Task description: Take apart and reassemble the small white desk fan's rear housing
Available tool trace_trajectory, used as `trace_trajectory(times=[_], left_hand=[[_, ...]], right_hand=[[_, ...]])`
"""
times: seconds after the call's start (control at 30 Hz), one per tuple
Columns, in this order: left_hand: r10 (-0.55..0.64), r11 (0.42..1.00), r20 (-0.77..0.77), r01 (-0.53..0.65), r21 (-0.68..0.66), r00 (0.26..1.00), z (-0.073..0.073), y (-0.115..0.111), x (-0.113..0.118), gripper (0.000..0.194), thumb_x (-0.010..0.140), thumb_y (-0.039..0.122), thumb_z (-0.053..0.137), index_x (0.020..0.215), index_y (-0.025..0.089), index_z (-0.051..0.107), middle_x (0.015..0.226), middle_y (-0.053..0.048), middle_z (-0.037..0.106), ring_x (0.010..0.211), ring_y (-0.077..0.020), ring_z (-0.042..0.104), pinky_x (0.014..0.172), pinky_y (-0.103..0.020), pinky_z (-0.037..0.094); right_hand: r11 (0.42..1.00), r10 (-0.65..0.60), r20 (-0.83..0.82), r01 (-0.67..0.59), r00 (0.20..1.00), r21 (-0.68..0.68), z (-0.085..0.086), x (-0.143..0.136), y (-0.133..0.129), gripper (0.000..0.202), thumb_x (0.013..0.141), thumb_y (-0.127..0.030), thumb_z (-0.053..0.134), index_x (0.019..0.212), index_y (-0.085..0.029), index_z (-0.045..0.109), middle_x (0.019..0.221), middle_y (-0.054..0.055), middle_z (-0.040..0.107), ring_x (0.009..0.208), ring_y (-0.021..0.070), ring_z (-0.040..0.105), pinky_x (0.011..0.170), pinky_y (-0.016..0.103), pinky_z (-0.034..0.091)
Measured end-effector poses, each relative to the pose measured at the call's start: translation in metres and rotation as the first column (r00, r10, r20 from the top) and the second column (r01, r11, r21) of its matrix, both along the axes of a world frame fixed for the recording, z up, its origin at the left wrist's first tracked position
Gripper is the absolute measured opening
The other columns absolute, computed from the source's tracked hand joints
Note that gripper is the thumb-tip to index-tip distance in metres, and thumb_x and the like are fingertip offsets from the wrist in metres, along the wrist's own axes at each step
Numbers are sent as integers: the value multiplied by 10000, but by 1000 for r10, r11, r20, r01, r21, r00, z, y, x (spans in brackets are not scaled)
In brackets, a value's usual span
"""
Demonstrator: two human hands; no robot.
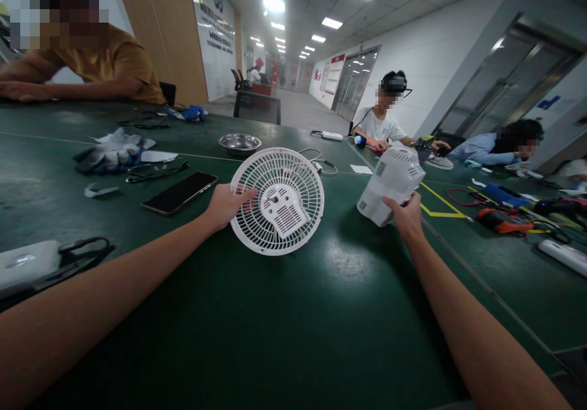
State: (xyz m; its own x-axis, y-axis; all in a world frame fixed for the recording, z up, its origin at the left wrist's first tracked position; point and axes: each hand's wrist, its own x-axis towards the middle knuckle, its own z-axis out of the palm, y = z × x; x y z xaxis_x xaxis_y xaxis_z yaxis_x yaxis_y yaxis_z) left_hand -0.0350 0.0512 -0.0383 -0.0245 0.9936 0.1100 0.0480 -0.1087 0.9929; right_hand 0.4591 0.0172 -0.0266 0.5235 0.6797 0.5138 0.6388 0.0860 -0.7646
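A round white fan grille (284,211) with a motor housing at its centre is tilted up over the green table (257,324). My left hand (225,205) grips its left rim, the fingers showing behind the slats. To the right, my right hand (407,214) is closed on the lower right side of a white plastic housing (389,183) with vents at its top. The grille and the housing are apart. Part of the right hand's fingers is hidden behind the housing.
A black phone (180,193), gloves (112,153) and a white device (30,263) lie left. A metal bowl (239,143) stands behind the grille. A white cable (325,165) lies between the held parts. An orange meter (504,221) is right. Several people sit around.
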Motion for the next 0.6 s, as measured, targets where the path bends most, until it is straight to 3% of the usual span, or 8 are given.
trace_trajectory(times=[0.1,0.2,0.4,0.6], left_hand=[[48,999,-16,-49,-12,999,1,0,2,162,776,268,846,845,147,763,760,-86,780,634,-217,743,607,-342,623],[42,999,-11,-42,-14,999,1,1,2,173,766,268,850,849,146,762,770,-89,783,643,-218,748,617,-342,628],[23,1000,5,-23,-6,1000,-2,3,-1,218,766,285,863,892,133,772,815,-106,798,678,-236,760,621,-348,638],[13,1000,13,-12,-13,1000,0,1,1,204,774,277,856,894,135,770,833,-115,805,690,-241,768,625,-342,635]], right_hand=[[997,4,-33,-2,999,73,5,-3,1,1015,645,-528,828,1490,-172,394,1281,153,665,1103,319,672,1001,509,527],[980,-25,48,15,999,196,16,-10,-2,1073,697,-520,802,1583,-171,307,1365,174,620,1217,332,641,1045,513,511],[978,-74,136,45,988,206,30,-16,-7,912,783,-464,747,1576,-154,421,1385,184,631,1172,320,657,1037,512,527],[981,-111,135,87,985,173,35,-12,-8,986,697,-462,811,1559,-125,471,1212,161,717,1049,318,690,1001,530,540]])
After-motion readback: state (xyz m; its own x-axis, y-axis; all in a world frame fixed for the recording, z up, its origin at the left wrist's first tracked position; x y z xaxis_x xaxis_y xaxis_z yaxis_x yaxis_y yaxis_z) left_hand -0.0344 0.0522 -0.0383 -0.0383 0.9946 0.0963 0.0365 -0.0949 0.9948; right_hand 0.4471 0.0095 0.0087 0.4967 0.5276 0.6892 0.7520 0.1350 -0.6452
